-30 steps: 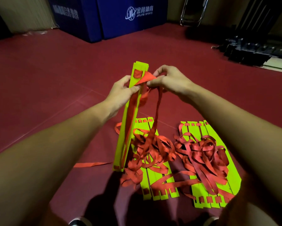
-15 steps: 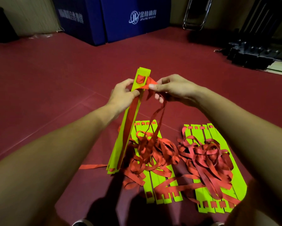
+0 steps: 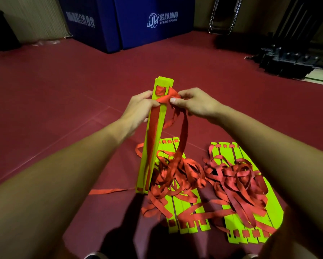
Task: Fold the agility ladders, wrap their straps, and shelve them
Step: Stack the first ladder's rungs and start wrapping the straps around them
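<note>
Maroon gym floor (image 3: 63, 113), with blue crash mats (image 3: 147, 34) at 12 o'clock, folded chair frame (image 3: 222, 19) at 1 o'clock and dark racking (image 3: 287, 57) at 2 o'clock. At centre, stood on end: folded ladder bundle (image 3: 161, 126) of yellow rungs, foot braced on the floor, likely to keep the slats squared and the top within easy reach. Left hand (image 3: 138, 113) curled round the bundle's upper part from 9 o'clock, thumb pressing red strap (image 3: 165, 98) against the front face, apparently to stop the turn from slipping. Right hand (image 3: 196, 105) at 3 o'clock of the bundle's top, pinching the same strap between thumb and fingers, drawn across the rungs for what looks like an early wrap; slack hanging in a loop down to the tangle below. At 5 o'clock, flat on the floor, loose ladder (image 3: 186, 206) under heaped webbing; just beside it at 4 o'clock, second ladder (image 3: 272, 208), likewise untied. Wrapping barely begun; no shelf in view.
</note>
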`<state>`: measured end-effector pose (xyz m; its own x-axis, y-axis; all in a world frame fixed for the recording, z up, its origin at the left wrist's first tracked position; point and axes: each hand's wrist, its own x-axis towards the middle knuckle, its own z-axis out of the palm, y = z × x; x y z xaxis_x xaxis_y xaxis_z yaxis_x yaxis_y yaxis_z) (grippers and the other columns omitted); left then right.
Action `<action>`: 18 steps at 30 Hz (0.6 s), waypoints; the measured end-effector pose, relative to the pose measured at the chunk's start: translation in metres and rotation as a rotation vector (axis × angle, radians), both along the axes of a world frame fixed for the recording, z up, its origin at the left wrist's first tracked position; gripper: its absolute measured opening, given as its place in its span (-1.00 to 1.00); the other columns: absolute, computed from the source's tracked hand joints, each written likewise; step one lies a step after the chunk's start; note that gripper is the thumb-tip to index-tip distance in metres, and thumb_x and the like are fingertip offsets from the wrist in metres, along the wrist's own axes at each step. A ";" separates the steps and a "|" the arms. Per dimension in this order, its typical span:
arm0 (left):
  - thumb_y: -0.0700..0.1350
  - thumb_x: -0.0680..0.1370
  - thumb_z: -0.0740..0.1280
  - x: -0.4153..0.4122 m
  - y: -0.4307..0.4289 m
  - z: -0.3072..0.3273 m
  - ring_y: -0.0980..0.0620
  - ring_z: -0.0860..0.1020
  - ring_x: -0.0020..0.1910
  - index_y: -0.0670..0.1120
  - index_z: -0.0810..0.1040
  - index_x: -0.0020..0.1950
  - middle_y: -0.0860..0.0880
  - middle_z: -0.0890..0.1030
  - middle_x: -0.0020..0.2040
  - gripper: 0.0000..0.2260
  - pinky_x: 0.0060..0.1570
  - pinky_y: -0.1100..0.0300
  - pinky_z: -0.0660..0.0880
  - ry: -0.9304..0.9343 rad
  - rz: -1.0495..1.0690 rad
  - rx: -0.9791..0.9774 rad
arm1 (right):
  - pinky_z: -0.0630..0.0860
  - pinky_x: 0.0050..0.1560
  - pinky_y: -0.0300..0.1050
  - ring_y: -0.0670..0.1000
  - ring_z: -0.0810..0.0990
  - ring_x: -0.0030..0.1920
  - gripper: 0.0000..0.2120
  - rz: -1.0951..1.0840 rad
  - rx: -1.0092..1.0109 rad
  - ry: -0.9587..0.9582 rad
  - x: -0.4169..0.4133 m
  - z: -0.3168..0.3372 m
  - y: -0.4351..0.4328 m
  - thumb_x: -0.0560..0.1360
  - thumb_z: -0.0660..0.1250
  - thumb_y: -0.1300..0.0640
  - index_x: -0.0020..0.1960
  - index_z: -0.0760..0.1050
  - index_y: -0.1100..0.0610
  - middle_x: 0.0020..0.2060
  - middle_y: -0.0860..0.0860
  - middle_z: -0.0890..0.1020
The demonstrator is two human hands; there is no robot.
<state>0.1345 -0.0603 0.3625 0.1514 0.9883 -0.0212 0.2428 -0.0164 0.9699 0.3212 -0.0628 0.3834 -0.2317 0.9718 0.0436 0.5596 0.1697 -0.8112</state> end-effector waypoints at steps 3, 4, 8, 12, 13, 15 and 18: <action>-0.19 0.56 0.25 0.000 -0.001 0.001 0.16 0.64 -0.28 0.04 0.62 -0.01 0.07 0.66 -0.23 -0.81 -0.30 0.34 0.47 -0.052 -0.016 -0.005 | 0.31 -0.34 -0.22 0.02 0.49 -0.24 -0.79 0.037 -0.041 0.087 0.001 0.002 -0.001 0.62 0.29 0.09 0.00 0.55 0.24 -0.22 0.09 0.60; -0.20 0.58 0.23 0.000 -0.001 0.002 0.14 0.66 -0.23 0.03 0.63 0.02 0.03 0.69 -0.19 -0.79 -0.32 0.37 0.47 -0.069 -0.031 -0.012 | 0.32 -0.36 -0.23 0.02 0.56 -0.26 -0.84 0.061 -0.073 0.147 0.001 0.003 -0.002 0.63 0.27 0.13 0.03 0.50 0.24 -0.21 0.12 0.64; -0.25 0.64 0.20 0.002 0.000 0.000 0.19 0.63 -0.24 -0.04 0.61 0.24 -0.02 0.67 -0.11 -0.73 -0.37 0.42 0.46 -0.117 -0.053 -0.034 | 0.37 -0.44 -0.29 -0.08 0.58 -0.39 -0.92 0.052 -0.052 0.215 0.004 0.005 -0.002 0.62 0.25 0.28 0.11 0.41 0.21 -0.28 0.05 0.62; -0.26 0.67 0.14 0.006 0.006 -0.004 0.01 0.68 0.07 -0.04 0.53 0.38 -0.14 0.69 0.11 -0.66 -0.02 0.25 0.55 -0.141 -0.068 -0.015 | 0.42 -0.36 -0.36 -0.15 0.48 -0.38 -0.83 0.102 0.037 0.074 0.004 0.002 0.000 0.64 0.22 0.26 0.07 0.54 0.35 -0.26 -0.03 0.56; -0.26 0.67 0.14 0.007 0.007 -0.005 -0.03 0.68 0.09 -0.03 0.53 0.38 -0.15 0.69 0.12 -0.66 0.06 0.18 0.55 -0.154 -0.063 0.009 | 0.43 -0.34 -0.34 -0.14 0.48 -0.37 -0.82 0.104 0.064 0.052 0.002 0.001 0.001 0.64 0.23 0.25 0.04 0.56 0.34 -0.26 -0.02 0.57; -0.24 0.68 0.18 0.008 0.008 -0.005 0.03 0.71 -0.02 0.03 0.52 0.34 -0.10 0.70 0.07 -0.69 -0.04 0.25 0.57 -0.204 -0.019 0.056 | 0.46 -0.31 -0.30 -0.10 0.50 -0.34 -0.83 0.094 0.118 0.044 -0.001 0.000 0.002 0.63 0.24 0.23 0.00 0.59 0.27 -0.24 0.02 0.61; -0.20 0.66 0.26 0.006 0.011 -0.008 0.18 0.66 -0.18 0.03 0.49 0.23 -0.05 0.67 -0.10 -0.81 -0.28 0.41 0.50 -0.126 0.086 0.161 | 0.49 -0.29 -0.25 -0.07 0.55 -0.37 -0.83 0.069 0.178 0.052 -0.004 0.001 0.003 0.63 0.24 0.21 -0.01 0.61 0.15 -0.22 0.02 0.65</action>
<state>0.1410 -0.0488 0.3547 0.0579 0.9868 0.1516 0.1275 -0.1579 0.9792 0.3170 -0.0594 0.3843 -0.2906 0.9296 0.2266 0.4997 0.3494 -0.7926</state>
